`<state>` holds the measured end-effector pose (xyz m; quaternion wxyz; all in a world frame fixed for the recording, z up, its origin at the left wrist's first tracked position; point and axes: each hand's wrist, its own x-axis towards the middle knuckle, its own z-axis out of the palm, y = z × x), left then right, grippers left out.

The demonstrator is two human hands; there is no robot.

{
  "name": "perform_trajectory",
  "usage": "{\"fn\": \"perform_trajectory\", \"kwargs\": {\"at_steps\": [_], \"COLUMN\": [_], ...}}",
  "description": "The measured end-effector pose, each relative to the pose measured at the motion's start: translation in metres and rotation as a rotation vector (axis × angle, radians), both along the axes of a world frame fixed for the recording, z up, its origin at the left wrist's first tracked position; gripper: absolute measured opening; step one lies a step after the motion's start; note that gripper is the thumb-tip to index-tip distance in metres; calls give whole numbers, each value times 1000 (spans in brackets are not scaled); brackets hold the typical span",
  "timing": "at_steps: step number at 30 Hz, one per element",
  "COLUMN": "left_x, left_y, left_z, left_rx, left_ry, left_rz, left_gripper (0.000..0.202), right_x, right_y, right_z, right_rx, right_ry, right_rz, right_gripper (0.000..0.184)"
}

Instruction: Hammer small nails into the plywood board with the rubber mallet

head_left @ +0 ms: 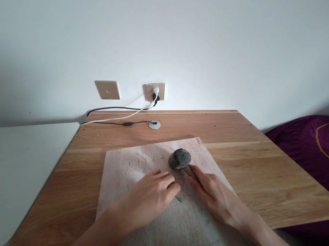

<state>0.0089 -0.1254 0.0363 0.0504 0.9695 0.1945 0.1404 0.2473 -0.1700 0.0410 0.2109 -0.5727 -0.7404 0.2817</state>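
A pale board (pixel 178 231) lies on the wooden counter (pixel 276 181) against a white wall (pixel 202 36). On it rests the hammer (pixel 180 158), with the fingers of the right hand (pixel 216 196) clamped round its handle. Those of the left hand (pixel 149 199) lie together beside it, their grip unclear.

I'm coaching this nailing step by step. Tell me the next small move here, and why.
Probably stand the loose nail upright on the board with the left hand. It lies flat at that hand's fingertips, while the right hand covers the handle of the hammer, whose head rests on the board near a row of standing nails.
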Motion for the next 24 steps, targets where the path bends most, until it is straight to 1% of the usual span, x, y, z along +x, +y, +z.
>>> {"fn": "perform_trajectory", "kwargs": {"at_steps": [4,7,11,18,24], "left_x": [-6,-11,-14,-16,-15], "left_y": [2,5,9,14,14], "left_z": [1,0,-3,-10,-14], "left_rx": [-83,-169,-247,-298,-342], "left_ry": [-3,-64,-126,-160,-193], "left_rz": [39,82,88,87,75], "left_gripper": [13,13,12,12,14], "right_x": [0,-1,0,1,1], "right_y": [0,0,-1,-1,-2], "right_z": [1,3,2,-3,-1], "right_rx": [-2,-27,-26,-25,-14], "right_ry": [-11,-17,-24,-45,-26], "right_rz": [1,-4,-7,-18,-19], "right_gripper": [44,46,49,50,47]}}
